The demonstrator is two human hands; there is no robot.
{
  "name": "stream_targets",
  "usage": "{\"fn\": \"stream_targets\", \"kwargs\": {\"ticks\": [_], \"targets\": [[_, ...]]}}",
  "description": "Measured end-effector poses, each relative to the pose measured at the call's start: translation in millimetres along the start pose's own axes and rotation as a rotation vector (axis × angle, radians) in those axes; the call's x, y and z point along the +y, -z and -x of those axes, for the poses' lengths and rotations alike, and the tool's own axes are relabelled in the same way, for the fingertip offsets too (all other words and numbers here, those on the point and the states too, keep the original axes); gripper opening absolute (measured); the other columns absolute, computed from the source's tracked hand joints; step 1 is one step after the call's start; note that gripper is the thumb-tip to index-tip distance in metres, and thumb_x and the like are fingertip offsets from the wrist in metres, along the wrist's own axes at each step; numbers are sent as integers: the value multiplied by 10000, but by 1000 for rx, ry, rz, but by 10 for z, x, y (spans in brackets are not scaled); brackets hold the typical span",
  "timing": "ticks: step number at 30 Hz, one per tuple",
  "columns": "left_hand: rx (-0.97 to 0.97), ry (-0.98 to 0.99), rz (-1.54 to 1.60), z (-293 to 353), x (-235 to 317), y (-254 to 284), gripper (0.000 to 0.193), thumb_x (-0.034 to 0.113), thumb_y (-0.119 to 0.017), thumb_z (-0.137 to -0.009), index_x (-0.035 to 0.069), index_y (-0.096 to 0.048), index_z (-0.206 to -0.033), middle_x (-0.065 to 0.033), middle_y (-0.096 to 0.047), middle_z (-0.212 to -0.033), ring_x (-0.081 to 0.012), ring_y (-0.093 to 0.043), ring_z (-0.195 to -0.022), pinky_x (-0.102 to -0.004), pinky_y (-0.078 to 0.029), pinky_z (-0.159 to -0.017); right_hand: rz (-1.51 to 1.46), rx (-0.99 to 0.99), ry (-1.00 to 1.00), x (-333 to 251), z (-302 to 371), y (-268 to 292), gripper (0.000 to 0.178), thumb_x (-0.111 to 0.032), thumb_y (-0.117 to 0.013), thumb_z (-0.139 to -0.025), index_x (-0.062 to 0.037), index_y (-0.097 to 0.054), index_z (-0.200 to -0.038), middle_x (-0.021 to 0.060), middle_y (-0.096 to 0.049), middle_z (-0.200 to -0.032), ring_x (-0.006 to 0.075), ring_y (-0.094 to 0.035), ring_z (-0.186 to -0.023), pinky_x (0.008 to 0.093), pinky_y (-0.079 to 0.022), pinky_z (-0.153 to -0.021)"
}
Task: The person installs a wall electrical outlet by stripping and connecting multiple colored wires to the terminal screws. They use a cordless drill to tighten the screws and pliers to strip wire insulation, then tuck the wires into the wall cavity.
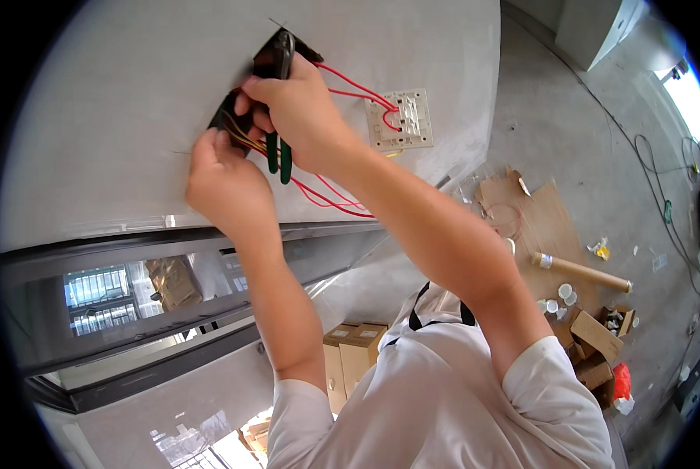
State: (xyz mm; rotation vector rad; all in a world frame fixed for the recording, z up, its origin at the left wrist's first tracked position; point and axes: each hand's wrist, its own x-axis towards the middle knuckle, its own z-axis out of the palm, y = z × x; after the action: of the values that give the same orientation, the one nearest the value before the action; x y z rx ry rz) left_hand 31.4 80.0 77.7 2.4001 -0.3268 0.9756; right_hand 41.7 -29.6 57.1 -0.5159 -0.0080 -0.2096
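My right hand (307, 109) is wrapped round pliers (286, 152) with dark green handles. Their dark metal head points up across a dark opening (307, 48) cut in the wall. Lower left, my left hand (229, 176) has its fingers pinched at the edge of a second dark wall opening (223, 113). Yellow and red wires (247, 141) come out there beside its fingertips; the exact grip is partly hidden. A white switch plate (414, 117), its back toward me, hangs to the right on red wires (354, 83) from the upper opening.
Below the openings runs a dark frame (170, 238) with glass. On the floor at right lie flattened cardboard (541, 227), a cardboard tube (584, 272), open boxes (596, 336), a red bag (622, 383) and a long dark cable (623, 129). Closed cartons (354, 352) stand below.
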Motion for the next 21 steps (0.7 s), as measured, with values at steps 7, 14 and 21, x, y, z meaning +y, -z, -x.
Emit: {"fn": "stream_targets", "kwargs": {"ticks": [7,14,21], "targets": [[-143,-6,370,510,31,352,364,47,-673,-967,-39,-661,-1321,-93,-734,-936,-162,-694,-859,-290,-545,-783,94,259,144,126,-133,-160,53,-59,-543,-1016,-12,-567,-1009,76,-671,-807,123,-521,-535,303,-460,-502],[-125,77,257,589,-124,451,379,-8,-612,-973,-31,-653,-1349,-120,-734,-951,-210,-692,-822,-354,-544,-772,79,376,229,164,51,-320,42,-19,-534,-1015,7,-568,-1015,109,-700,-850,124,-573,-553,297,-457,-490],[-190,-180,-289,242,275,485,370,38,-611,-962,7,-672,-1326,-163,-740,-1014,-329,-692,-887,-426,-503,-869,37,474,359,70,29,-70,83,-53,-533,-1057,13,-534,-1106,157,-723,-950,163,-653,-583,331,-582,-568]]}}
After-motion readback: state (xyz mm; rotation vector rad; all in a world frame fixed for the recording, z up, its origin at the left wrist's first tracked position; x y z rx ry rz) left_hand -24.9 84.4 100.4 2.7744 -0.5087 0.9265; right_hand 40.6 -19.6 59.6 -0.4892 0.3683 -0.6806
